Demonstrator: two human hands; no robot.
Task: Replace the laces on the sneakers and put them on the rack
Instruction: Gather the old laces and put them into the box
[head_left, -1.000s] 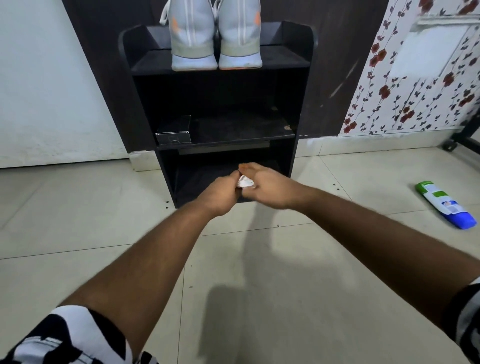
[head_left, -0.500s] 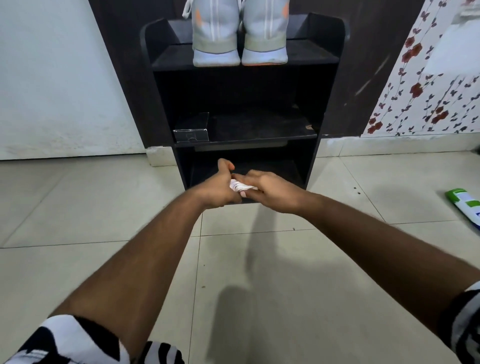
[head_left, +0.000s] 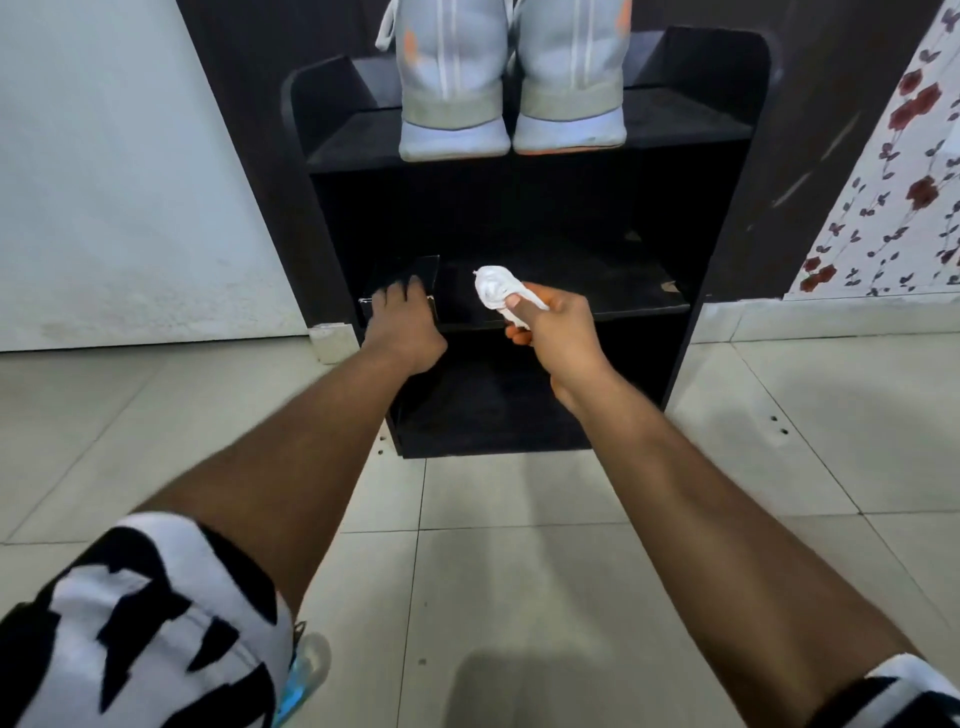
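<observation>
the pair of pale grey sneakers (head_left: 511, 78) stands on the top shelf of the black shoe rack (head_left: 727, 130), heels toward the camera, side by side and touching, with orange marks on the uppers and white soles at the shelf's front edge. a white lace end hangs by the left sneaker's outer side.

the right hand (head_left: 550, 325) is held in front of the middle shelf, fingers curled round a wadded bundle of white laces (head_left: 496, 291), the thumb pressing on top; most of the bundle sticks out past the thumb toward the rack. the bundle is in the air, just above the shelf's front edge, not resting on it.

the left hand (head_left: 402, 325) reaches to the left end of the middle shelf, palm down, its fingers lying over a small dark box (head_left: 423, 270) that sits there. the fingertips go into shadow, so whether they grip the box or only rest on it cannot be told.

the two hands are apart, the left near the rack's left wall, the right nearer the middle.

the rack stands on a pale tiled floor (head_left: 519, 571) against a dark panel, with a white wall to the left and floral wallpaper (head_left: 909, 182) to the right. black-and-white patterned sleeves (head_left: 130, 623) show at the bottom corners.
</observation>
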